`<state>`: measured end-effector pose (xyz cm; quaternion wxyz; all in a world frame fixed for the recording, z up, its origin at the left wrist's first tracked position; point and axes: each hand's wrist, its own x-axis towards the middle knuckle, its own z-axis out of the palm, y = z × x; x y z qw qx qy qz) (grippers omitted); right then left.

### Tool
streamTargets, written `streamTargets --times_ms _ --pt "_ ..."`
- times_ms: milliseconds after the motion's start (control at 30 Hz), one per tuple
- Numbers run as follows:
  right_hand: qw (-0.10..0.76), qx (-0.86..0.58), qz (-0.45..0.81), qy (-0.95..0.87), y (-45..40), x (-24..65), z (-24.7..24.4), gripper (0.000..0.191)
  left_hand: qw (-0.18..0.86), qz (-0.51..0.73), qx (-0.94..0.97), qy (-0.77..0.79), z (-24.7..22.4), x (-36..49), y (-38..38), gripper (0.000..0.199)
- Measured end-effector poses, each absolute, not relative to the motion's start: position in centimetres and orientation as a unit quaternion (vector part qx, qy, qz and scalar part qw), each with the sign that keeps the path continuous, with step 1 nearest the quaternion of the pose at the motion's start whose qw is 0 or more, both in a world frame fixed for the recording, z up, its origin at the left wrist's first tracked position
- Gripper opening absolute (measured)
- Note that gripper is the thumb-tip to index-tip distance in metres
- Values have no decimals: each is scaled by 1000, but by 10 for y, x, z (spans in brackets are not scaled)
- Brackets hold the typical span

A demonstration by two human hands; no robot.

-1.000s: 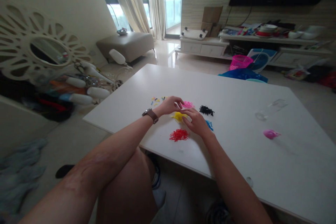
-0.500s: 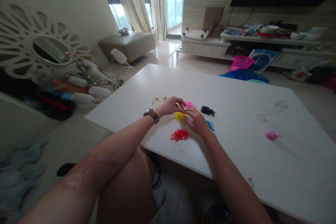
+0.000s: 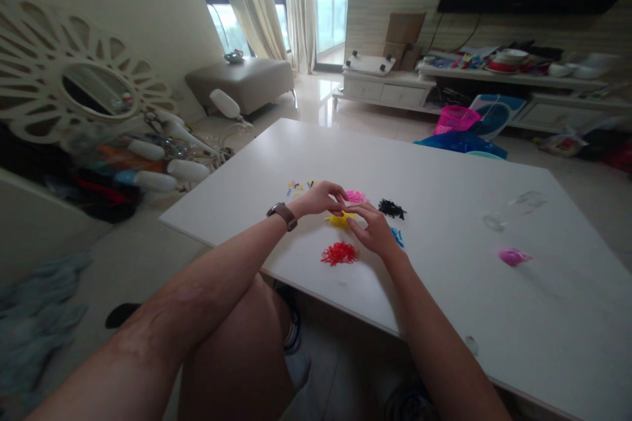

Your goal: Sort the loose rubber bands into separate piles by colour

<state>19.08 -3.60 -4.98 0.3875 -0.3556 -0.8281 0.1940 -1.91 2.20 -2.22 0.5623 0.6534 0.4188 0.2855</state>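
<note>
My left hand [image 3: 324, 198], with a watch on its wrist, and my right hand [image 3: 372, 230] meet at the fingertips just above a pile of yellow bands [image 3: 336, 220]. The fingers of both are bent and drawn together; whatever lies between them is too small to make out. Behind the fingers is a pink pile [image 3: 356, 196]. A red pile [image 3: 340, 253] lies nearer the table edge. Right of my right hand are a black pile [image 3: 392, 208] and a blue pile [image 3: 397, 237], the latter partly hidden by the hand.
Small mixed-colour pieces [image 3: 295, 189] lie left of the hands on the white table [image 3: 444, 276]. Toward the right sit a pink object [image 3: 513, 256] and a clear container [image 3: 530, 200] on its side. A small clear item [image 3: 472, 344] is at the front edge.
Both hands stay nearly in place, fingertips still together. The left wrist has shifted slightly left. The piles look the same.
</note>
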Motion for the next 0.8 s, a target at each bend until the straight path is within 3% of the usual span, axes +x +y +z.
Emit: streamTargets --times_ms 267,400,600,800 --pt "384 -352 188 -833 -37 190 -51 29 595 303 620 412 -20 -23 20 25" --pt "357 -420 114 -826 -31 192 -57 35 574 345 599 440 -22 -28 24 21" --pt "251 -534 42 -806 -20 194 -71 44 419 417 569 572 -31 -62 41 10" --pt "225 -550 22 -804 -16 188 -71 49 267 367 568 687 -43 -113 40 15"
